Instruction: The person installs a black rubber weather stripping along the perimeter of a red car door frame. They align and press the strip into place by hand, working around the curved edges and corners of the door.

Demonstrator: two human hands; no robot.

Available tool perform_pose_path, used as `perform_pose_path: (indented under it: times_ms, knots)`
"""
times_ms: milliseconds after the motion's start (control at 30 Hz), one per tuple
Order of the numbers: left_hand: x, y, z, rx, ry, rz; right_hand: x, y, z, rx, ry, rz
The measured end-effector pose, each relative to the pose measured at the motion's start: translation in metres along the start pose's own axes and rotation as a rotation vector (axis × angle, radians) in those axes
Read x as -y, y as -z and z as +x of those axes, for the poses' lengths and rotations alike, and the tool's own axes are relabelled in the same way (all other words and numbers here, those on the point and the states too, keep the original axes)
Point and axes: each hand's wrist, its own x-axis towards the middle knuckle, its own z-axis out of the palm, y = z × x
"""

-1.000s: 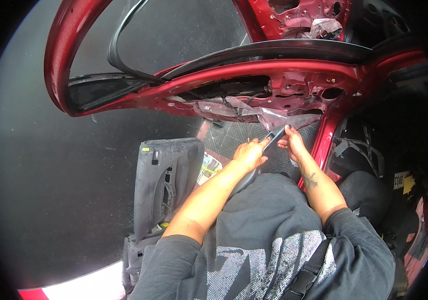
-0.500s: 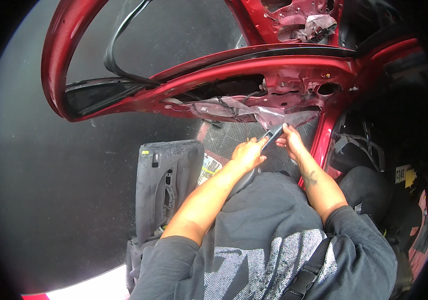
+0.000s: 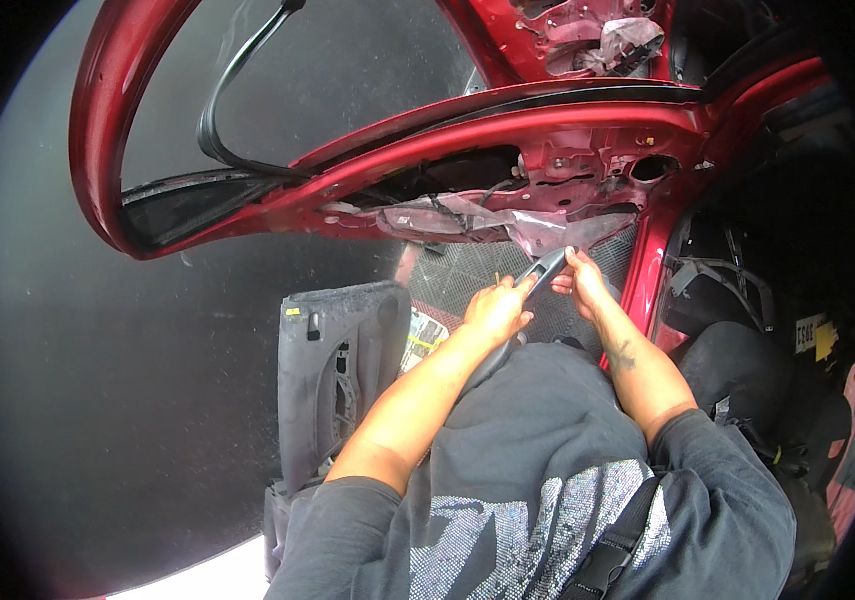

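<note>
My left hand (image 3: 497, 312) is closed on a long grey plastic trim piece (image 3: 551, 265), with the fingers near a dark slot in it. At the piece's far end, my right hand (image 3: 584, 282) pinches it with the thumb on top. The trim piece runs slantwise back toward my body, partly hidden under my left hand and forearm. Just beyond my hands is the open red car door (image 3: 573, 150), its inner panel off. A torn clear plastic sheet (image 3: 538, 230) hangs from the door's lower edge, close to the trim piece's tip.
A grey door panel (image 3: 300, 390) stands upright on my left. A black rubber seal (image 3: 210, 125) loops from the door's window frame. The red car body edge (image 3: 649, 275) and dark interior lie on the right. A textured mat (image 3: 448, 270) covers ground under the door.
My view has shifted slightly, so the door and surroundings sit a little differently. Both hands keep their hold on the trim piece with hardly any movement.
</note>
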Motion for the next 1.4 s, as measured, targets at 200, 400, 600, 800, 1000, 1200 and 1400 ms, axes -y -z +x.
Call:
perform_pose_path:
  times_ms: [200, 400, 600, 800, 1000, 1200, 1400]
  knots:
    - [0.005, -0.010, 0.000, -0.055, -0.025, 0.034, 0.008, -0.008, -0.009, -0.064, 0.025, -0.013]
    - [0.027, -0.024, 0.000, -0.145, -0.096, 0.096, 0.020, -0.007, -0.015, -0.021, 0.125, -0.100]
    - [0.044, 0.046, -0.008, -0.606, -0.078, -0.029, 0.001, 0.004, -0.023, -0.034, 0.221, -0.193]
    - [0.034, 0.302, -0.071, -0.950, -0.203, 0.783, -0.032, 0.047, -0.036, 0.001, 0.346, -0.756]
    - [0.052, 0.403, -0.096, -0.252, -0.044, 1.349, -0.053, 0.080, -0.012, 0.087, 0.510, -1.062]
    - [0.078, 0.393, -0.111, -0.266, -0.080, 1.458, -0.063, 0.076, -0.005, 0.169, 0.425, -1.345]
    - [0.103, 0.383, -0.123, -0.505, -0.107, 1.379, -0.052, 0.061, -0.025, 0.179, 0.258, -1.388]
